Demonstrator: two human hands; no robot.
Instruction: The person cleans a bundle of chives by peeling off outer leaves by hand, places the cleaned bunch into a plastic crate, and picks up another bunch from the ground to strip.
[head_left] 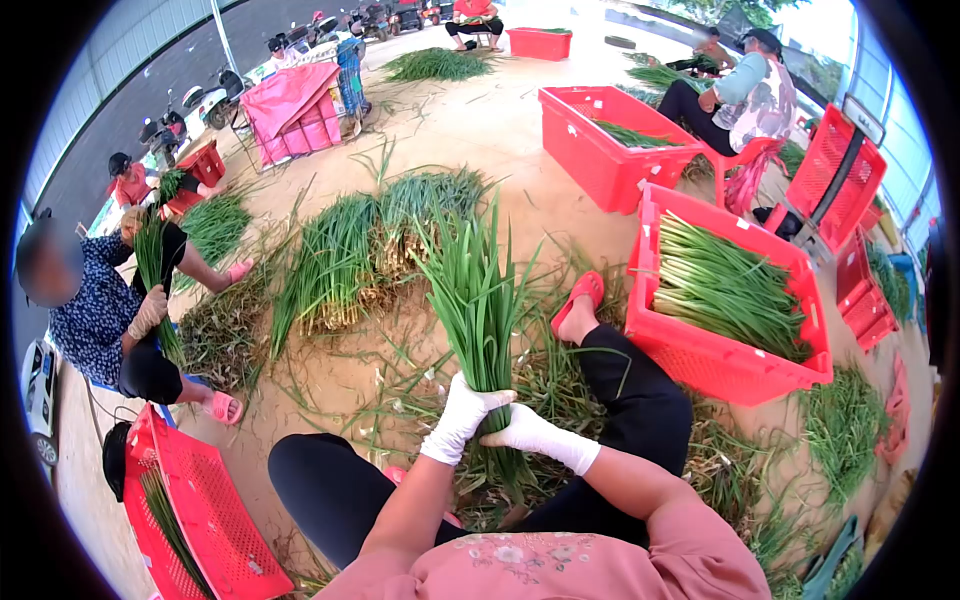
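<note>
Leafy bunch (pixel 476 315) held in a two-handed grasp

The left hand (pixel 462 413) and right hand (pixel 533 430), both white-gloved, close around its stalks; leaves fan upward beyond them, and a lower part shows beneath, above leaf-strewn ground (pixel 268 432).

The flat, tan floor (pixel 520 120) is bearing bundles of long green leafy stalks (pixel 330 265) around ten o'clock from the view's centre; red perforated plastic crates are standing at one (pixel 585 165), three (pixel 715 370) and eight (pixel 230 500); loose green-brown plant scraps (pixel 725 465) are lying at four.
</note>
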